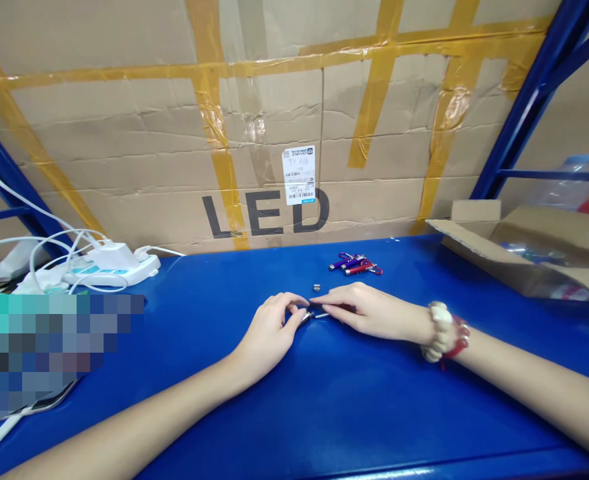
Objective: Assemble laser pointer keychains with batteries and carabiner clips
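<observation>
In the middle of the blue tabletop, my left hand (274,327) pinches a small dark-and-silver cylinder (305,319) between thumb and fingers. Facing it, my right hand (362,308) has its fingertips closed at a small dark piece (315,306), and its exact kind is too small to tell. A thin silver bit (320,316) shows by the right thumb. Just beyond the fingertips lies a short silver metal piece (316,288). Farther back are several pen-shaped keychain lights with clips, including a purple light (341,264) and a red light (358,269).
An open cardboard box (514,260) stands at the right. On the left are a white power strip (119,270) with tangled cables and a pixelated patch. A large taped carton (164,160) marked LED closes off the back, between blue rack posts (519,113).
</observation>
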Available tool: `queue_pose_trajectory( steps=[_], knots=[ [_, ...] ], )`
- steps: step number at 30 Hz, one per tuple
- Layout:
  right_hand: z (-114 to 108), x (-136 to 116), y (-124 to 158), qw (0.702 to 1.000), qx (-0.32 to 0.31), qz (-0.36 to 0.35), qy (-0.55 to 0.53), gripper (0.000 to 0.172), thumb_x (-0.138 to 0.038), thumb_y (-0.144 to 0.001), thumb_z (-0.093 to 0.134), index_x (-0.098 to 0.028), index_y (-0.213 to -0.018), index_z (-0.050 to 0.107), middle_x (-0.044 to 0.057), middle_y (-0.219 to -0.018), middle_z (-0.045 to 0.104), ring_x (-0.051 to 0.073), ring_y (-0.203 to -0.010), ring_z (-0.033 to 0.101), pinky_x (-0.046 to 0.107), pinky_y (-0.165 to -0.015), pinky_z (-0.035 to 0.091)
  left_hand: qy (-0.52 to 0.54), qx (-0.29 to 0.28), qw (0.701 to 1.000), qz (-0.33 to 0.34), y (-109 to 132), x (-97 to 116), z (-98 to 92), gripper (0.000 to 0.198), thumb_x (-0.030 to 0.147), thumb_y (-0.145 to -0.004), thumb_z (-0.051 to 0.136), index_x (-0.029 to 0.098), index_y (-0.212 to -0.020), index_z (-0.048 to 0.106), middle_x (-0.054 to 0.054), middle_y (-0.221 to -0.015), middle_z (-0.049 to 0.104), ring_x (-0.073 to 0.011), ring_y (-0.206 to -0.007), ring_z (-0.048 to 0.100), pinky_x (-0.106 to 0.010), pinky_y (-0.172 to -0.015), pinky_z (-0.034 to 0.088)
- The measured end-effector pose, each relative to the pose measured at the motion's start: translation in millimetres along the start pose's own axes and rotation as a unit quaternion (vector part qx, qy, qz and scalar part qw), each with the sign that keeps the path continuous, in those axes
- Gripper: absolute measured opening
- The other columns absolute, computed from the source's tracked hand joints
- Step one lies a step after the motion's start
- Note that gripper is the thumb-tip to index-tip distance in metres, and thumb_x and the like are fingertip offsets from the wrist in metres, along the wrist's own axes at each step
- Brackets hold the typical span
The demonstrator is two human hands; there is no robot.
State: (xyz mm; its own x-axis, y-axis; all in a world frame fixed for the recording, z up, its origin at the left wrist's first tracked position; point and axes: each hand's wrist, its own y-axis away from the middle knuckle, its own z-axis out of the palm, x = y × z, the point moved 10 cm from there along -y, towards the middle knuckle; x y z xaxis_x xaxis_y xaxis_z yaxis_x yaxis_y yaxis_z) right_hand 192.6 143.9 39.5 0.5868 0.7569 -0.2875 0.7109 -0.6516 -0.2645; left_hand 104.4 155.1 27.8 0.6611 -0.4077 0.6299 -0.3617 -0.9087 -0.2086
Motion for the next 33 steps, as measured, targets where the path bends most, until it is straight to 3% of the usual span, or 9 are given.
queue_pose_trajectory(
  steps=[9,12,16,20,24,27,29,31,33],
  knots=[
    [-67.4,43.2,13.7,0.958,0.204,0.114,0.167,0.032,-0.038,-0.084,0.049,-0.022,-0.108,0.061,0.004,-0.098,0.060,0.016,-0.084,0.059,0.028,-0.071,0.048,-0.058,0.022,0.998,0.024,4.0,1.2,-0.5,0.030,0.034,-0.075,0.058,0.020,-0.101,0.057,-0.003,-0.085,0.056,-0.0201,-0.083,0.051,-0.034,-0.076,0.041],
    [-57.3,38.6,7.1,0.972,0.169,0.060,0.149,0.034,-0.037,-0.084,0.049,-0.021,-0.113,0.059,0.006,-0.105,0.058,0.018,-0.094,0.056,0.033,-0.082,0.046,-0.076,0.017,0.996,0.034,3.7,0.1,2.0,0.023,0.029,-0.076,0.055,0.020,-0.097,0.058,-0.002,-0.081,0.056,-0.0196,-0.080,0.051,-0.034,-0.076,0.040],
    [-21.9,20.8,-6.4,0.990,0.078,-0.013,0.117,0.036,-0.033,-0.091,0.038,-0.021,-0.123,0.052,0.009,-0.116,0.054,0.019,-0.106,0.050,0.037,-0.090,0.042,-0.087,0.007,0.995,0.038,2.8,0.5,4.0,0.016,0.027,-0.080,0.050,0.020,-0.090,0.059,-0.002,-0.077,0.056,-0.0191,-0.078,0.050,-0.034,-0.075,0.039],
    [-7.8,17.8,-13.0,0.992,0.063,-0.005,0.113,0.032,-0.027,-0.092,0.037,-0.017,-0.112,0.060,0.009,-0.097,0.061,0.017,-0.090,0.056,0.032,-0.079,0.046,-0.097,0.001,0.995,0.037,3.6,3.3,3.8,0.015,0.027,-0.081,0.048,0.020,-0.088,0.059,-0.002,-0.078,0.057,-0.0199,-0.079,0.051,-0.034,-0.075,0.038],
    [-13.0,24.2,-12.1,0.985,0.069,0.032,0.157,0.022,-0.026,-0.088,0.047,-0.017,-0.096,0.066,0.006,-0.089,0.063,0.015,-0.083,0.058,0.025,-0.073,0.045,-0.096,0.003,0.995,0.036,5.0,4.1,1.3,0.016,0.027,-0.081,0.048,0.020,-0.088,0.060,-0.003,-0.077,0.057,-0.0203,-0.079,0.051,-0.034,-0.075,0.038],
    [-42.5,36.1,-3.8,0.975,0.100,0.065,0.189,0.023,-0.031,-0.087,0.049,-0.018,-0.088,0.067,0.006,-0.087,0.064,0.017,-0.083,0.058,0.026,-0.071,0.043,-0.088,0.005,0.995,0.043,5.8,4.3,0.4,0.017,0.027,-0.081,0.048,0.020,-0.088,0.061,-0.003,-0.076,0.056,-0.0198,-0.078,0.050,-0.034,-0.076,0.038],
    [-82.4,54.4,12.9,0.956,0.157,0.118,0.216,0.030,-0.037,-0.089,0.044,-0.017,-0.091,0.067,0.009,-0.088,0.065,0.020,-0.084,0.058,0.029,-0.068,0.041,-0.083,0.004,0.995,0.054,6.4,5.7,0.7,0.017,0.027,-0.082,0.048,0.019,-0.088,0.061,-0.003,-0.076,0.055,-0.0193,-0.078,0.050,-0.034,-0.076,0.038],
    [-136.1,88.0,50.6,0.896,0.242,0.258,0.267,0.034,-0.045,-0.086,0.045,-0.020,-0.089,0.067,0.007,-0.088,0.066,0.021,-0.084,0.058,0.028,-0.063,0.039,-0.080,-0.004,0.994,0.070,7.3,9.2,2.5,0.017,0.027,-0.082,0.048,0.020,-0.089,0.061,-0.003,-0.077,0.055,-0.0191,-0.078,0.050,-0.033,-0.075,0.039],
    [-171.5,124.9,97.1,0.840,0.251,0.398,0.272,0.037,-0.049,-0.082,0.048,-0.020,-0.086,0.069,0.008,-0.086,0.067,0.022,-0.080,0.058,0.028,-0.058,0.036,-0.083,-0.019,0.992,0.088,8.1,14.3,5.5,0.017,0.027,-0.083,0.048,0.020,-0.091,0.061,-0.003,-0.079,0.055,-0.0191,-0.079,0.051,-0.032,-0.074,0.040]
  ],
)
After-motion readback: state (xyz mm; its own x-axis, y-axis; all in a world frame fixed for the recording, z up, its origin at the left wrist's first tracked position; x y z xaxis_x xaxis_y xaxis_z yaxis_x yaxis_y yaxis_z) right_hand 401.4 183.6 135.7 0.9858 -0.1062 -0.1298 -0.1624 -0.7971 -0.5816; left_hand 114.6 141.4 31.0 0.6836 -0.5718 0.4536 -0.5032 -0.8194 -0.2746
